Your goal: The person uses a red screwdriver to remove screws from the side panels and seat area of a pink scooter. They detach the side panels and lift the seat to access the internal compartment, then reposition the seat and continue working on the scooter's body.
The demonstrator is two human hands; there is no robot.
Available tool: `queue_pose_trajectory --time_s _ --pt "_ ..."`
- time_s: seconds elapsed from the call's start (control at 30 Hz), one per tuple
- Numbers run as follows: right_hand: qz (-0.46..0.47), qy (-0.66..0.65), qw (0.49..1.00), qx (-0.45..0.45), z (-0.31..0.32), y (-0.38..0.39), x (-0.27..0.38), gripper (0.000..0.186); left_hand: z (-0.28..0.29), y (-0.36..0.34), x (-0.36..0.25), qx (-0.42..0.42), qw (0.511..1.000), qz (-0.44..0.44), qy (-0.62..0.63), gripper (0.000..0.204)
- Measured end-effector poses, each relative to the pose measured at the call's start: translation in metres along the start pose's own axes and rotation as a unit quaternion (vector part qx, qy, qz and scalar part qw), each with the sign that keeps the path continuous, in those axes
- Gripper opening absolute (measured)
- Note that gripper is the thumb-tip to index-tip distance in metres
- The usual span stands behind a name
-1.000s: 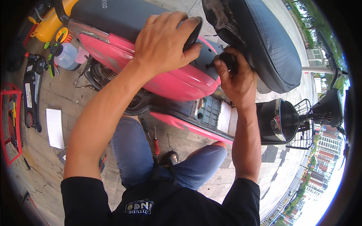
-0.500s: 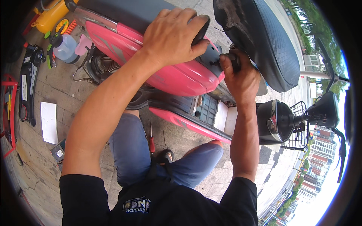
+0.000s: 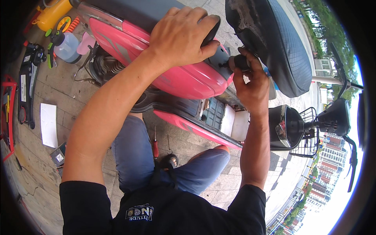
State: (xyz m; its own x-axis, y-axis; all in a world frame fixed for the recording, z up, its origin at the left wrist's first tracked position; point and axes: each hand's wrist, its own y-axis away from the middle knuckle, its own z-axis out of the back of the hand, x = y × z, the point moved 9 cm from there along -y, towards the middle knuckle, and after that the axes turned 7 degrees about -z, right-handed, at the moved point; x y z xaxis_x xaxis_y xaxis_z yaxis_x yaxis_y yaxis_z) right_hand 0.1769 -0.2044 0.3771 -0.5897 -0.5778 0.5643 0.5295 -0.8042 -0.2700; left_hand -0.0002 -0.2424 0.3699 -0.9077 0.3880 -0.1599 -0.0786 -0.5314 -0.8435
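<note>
A pink electric scooter (image 3: 188, 80) fills the space ahead of me. My left hand (image 3: 182, 37) is closed over the front end of its dark grey rear seat (image 3: 133, 15), thumb and forefinger round a black rounded edge. Between the fingers and thumb of my right hand (image 3: 253, 80) is what looks like a stubby screwdriver (image 3: 241, 62) with a thick dark handle. Its narrow end meets the grey panel (image 3: 219, 58) at the pink body's front; the exact contact spot is too small to make out. Just beyond that hand, a black quilted saddle (image 3: 288, 51) stands tipped up.
Below the panel lies an open footwell compartment (image 3: 214, 111). A red-handled screwdriver (image 3: 155, 148) lies on the paving between my legs. On the left are a floor jack (image 3: 29, 84), a spray bottle (image 3: 67, 47), a white sheet (image 3: 48, 125) and a red rack (image 3: 8, 113). Handlebars (image 3: 342, 117) stand at right.
My right fingers have shifted round the stubby screwdriver's handle, the forefinger now over its top and the thumb lower. My left hand stays in place on the seat.
</note>
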Motion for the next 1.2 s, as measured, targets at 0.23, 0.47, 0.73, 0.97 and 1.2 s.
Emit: queue_pose_trajectory --time_s 0.23,0.47,0.73,0.97,1.2 --pt "0.017 -0.13 0.987 -0.093 0.011 0.007 -0.012 0.043 -0.004 0.001 0.002 -0.008 1.0 -0.012 0.008 0.044" --pt "-0.09 -0.395 0.91 -0.087 -0.006 0.041 -0.039 0.047 0.015 0.011 -0.04 -0.016 0.982 -0.069 0.175 0.033" --pt "0.02 -0.427 0.901 -0.072 0.01 0.078 -0.005 0.055 -0.018 0.053 -0.079 0.153 0.756 0.241 0.588 0.029" --pt "0.069 -0.442 0.892 -0.062 0.025 0.107 0.009 0.053 -0.002 0.051 -0.113 0.159 0.728 0.228 0.627 0.025" --pt "0.08 -0.377 0.921 -0.06 0.031 0.13 0.001 0.057 -0.018 0.07 -0.141 0.247 0.564 0.297 0.73 0.027"
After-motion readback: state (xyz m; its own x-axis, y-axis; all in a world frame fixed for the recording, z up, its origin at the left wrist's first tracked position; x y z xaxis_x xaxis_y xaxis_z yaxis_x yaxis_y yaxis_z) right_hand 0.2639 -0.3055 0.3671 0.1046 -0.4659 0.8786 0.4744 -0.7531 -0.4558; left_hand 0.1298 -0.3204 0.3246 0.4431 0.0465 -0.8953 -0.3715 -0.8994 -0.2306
